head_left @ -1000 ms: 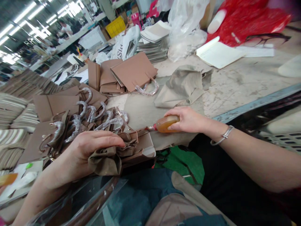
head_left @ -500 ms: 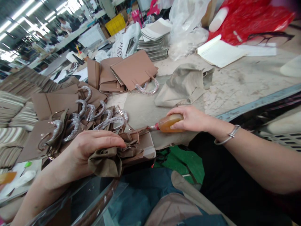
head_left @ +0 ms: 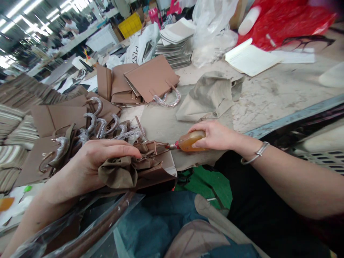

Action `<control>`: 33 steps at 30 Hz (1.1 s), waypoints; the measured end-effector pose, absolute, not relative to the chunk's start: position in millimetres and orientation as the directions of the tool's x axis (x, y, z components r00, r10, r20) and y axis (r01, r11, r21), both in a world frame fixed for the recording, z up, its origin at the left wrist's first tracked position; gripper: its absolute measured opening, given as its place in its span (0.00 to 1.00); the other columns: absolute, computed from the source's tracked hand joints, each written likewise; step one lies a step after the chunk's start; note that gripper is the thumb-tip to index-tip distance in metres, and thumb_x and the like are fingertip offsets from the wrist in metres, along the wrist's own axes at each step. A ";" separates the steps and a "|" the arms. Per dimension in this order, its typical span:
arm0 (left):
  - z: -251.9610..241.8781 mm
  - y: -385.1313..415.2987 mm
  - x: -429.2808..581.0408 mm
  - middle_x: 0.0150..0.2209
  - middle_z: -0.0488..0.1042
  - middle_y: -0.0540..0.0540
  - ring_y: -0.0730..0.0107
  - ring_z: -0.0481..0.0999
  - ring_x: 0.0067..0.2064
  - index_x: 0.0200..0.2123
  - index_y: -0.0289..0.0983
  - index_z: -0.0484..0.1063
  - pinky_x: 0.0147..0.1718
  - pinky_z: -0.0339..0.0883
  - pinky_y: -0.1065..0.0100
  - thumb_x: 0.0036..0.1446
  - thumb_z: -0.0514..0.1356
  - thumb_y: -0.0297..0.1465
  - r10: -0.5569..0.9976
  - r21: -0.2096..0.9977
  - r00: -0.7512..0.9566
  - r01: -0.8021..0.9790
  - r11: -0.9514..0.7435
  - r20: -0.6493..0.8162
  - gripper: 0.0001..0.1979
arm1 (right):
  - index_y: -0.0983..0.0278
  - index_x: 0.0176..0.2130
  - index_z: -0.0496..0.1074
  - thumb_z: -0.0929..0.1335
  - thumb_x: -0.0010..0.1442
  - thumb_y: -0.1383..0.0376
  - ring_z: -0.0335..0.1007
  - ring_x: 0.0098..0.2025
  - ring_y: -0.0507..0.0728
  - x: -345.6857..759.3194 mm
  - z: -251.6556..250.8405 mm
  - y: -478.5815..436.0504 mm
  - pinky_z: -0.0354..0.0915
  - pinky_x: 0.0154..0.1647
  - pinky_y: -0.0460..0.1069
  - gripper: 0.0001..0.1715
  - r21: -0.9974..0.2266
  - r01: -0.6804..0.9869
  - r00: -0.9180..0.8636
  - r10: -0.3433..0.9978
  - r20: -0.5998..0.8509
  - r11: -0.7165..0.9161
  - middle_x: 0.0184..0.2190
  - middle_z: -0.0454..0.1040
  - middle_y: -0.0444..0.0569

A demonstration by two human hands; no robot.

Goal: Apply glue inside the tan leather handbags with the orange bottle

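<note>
Your 2 hands work close together near the edge of the worn, pale desk (head_left: pixel 268 93). Your right hand (head_left: pixel 215 135) has its fingers curled snugly round the rear of the amber, translucent plastic squeeze bottle (head_left: pixel 192 141), which lies level with its red nozzle (head_left: pixel 176 144) pointing left. The nozzle's tip meets the upper rim of the brown, boxy leather-look bag (head_left: pixel 150 175); whether it touches is too small to tell.

That bag sits left of the bottle and nearer to you. Your left hand (head_left: pixel 103 156), further left of the bottle, folds its fingers down over the bag's bunched khaki cloth lining (head_left: pixel 118 173); the thumb is hidden. Hand and lining cover much of the bag from your view.

A thin brown strap (head_left: pixel 142 129) sticks up left of the bottle, just beyond the bag. Past it, a heap of brown bags with clear-wrapped curved handles (head_left: pixel 60 118) crowds your left hand. Beyond the bottle lies a crumpled grey-beige cloth (head_left: pixel 205 96); beyond and left of the bottle, a flat brown bag (head_left: pixel 153 79) and a stack of pale sheets (head_left: pixel 174 50). Beyond and right of the bottle are a white open notepad (head_left: pixel 249 59), a shiny red plastic bag (head_left: pixel 285 21) and dark-framed glasses (head_left: pixel 309 42).
</note>
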State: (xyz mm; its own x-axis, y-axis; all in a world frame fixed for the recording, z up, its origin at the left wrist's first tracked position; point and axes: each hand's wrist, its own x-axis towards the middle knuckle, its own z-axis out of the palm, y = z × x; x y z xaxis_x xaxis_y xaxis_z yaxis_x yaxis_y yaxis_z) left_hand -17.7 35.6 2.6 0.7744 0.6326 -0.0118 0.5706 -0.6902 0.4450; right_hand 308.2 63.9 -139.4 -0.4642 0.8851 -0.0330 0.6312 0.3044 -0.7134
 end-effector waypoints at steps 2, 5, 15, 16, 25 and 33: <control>4.0 38.8 -18.8 0.42 0.78 0.47 0.75 0.78 0.40 0.44 0.38 0.76 0.40 0.66 0.80 0.61 0.61 0.30 0.639 0.426 0.768 0.591 -0.685 -0.039 0.08 | 0.61 0.45 0.76 0.72 0.51 0.61 0.70 0.40 0.58 306.6 -141.1 62.9 0.64 0.42 0.50 0.20 -0.668 0.646 -0.473 0.881 0.031 0.370 0.39 0.75 0.47; 4.3 42.5 -20.5 0.43 0.78 0.46 0.75 0.78 0.40 0.44 0.36 0.75 0.41 0.66 0.80 0.60 0.62 0.28 0.638 0.413 0.768 0.600 -0.685 -0.057 0.09 | 0.63 0.47 0.76 0.72 0.53 0.60 0.69 0.42 0.59 307.4 -142.7 58.3 0.63 0.44 0.51 0.21 -0.593 0.657 -0.479 0.865 0.149 0.466 0.39 0.73 0.50; 0.6 34.7 -15.7 0.41 0.78 0.45 0.74 0.78 0.40 0.42 0.37 0.76 0.39 0.67 0.78 0.60 0.62 0.30 0.659 0.444 0.752 0.593 -0.671 -0.010 0.07 | 0.61 0.45 0.76 0.72 0.51 0.61 0.70 0.41 0.59 311.6 -136.7 58.0 0.64 0.42 0.51 0.20 -0.656 0.663 -0.454 0.890 0.031 0.361 0.39 0.75 0.48; 1.0 34.4 -15.2 0.41 0.78 0.45 0.74 0.78 0.40 0.42 0.37 0.76 0.38 0.67 0.78 0.61 0.62 0.30 0.658 0.443 0.753 0.594 -0.672 -0.013 0.07 | 0.60 0.44 0.77 0.72 0.50 0.61 0.71 0.39 0.59 313.2 -134.9 58.5 0.65 0.41 0.51 0.20 -0.690 0.652 -0.451 0.892 -0.021 0.313 0.38 0.75 0.47; 0.1 35.3 -17.1 0.41 0.78 0.46 0.75 0.78 0.39 0.44 0.39 0.76 0.38 0.66 0.78 0.60 0.62 0.29 0.653 0.442 0.758 0.586 -0.680 -0.001 0.09 | 0.58 0.45 0.76 0.72 0.48 0.63 0.72 0.38 0.57 315.7 -134.7 61.7 0.66 0.37 0.49 0.21 -0.781 0.609 -0.364 0.923 -0.121 0.137 0.37 0.77 0.42; 1.9 32.4 -13.8 0.40 0.78 0.43 0.72 0.78 0.40 0.42 0.37 0.76 0.37 0.67 0.76 0.62 0.59 0.32 0.657 0.422 0.753 0.602 -0.678 -0.018 0.09 | 0.59 0.42 0.77 0.71 0.48 0.63 0.71 0.34 0.56 315.0 -131.2 59.2 0.64 0.32 0.48 0.19 -0.804 0.580 -0.451 0.874 -0.179 0.135 0.33 0.76 0.41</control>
